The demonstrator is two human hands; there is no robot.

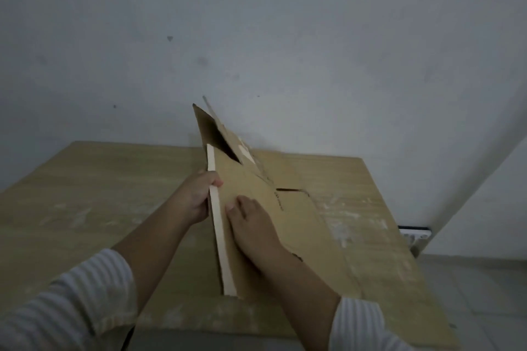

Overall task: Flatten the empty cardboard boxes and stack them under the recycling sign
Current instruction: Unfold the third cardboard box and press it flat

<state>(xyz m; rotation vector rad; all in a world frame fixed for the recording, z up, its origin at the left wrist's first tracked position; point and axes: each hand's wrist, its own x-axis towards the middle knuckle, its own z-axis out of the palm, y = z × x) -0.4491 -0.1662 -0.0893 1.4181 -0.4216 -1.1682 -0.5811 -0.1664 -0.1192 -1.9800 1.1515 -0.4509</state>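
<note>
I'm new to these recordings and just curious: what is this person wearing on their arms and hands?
Both hands are bare: the left hand and right hand show no gloves, rings or watch. Both arms wear light, finely striped sleeves, pushed up to leave the forearms uncovered; the left sleeve shows more than the right sleeve.

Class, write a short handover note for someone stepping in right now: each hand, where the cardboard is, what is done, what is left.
Left hand: gripping the pale taped edge of the cardboard box.
Right hand: pressing flat on the box's top panel.
Box: on the wooden table by the wall, mostly collapsed; its far end gapes open.
Done: the box is nearly flat.
Left: press the far end shut, then stack it under the recycling sign, which is not in view.
</note>
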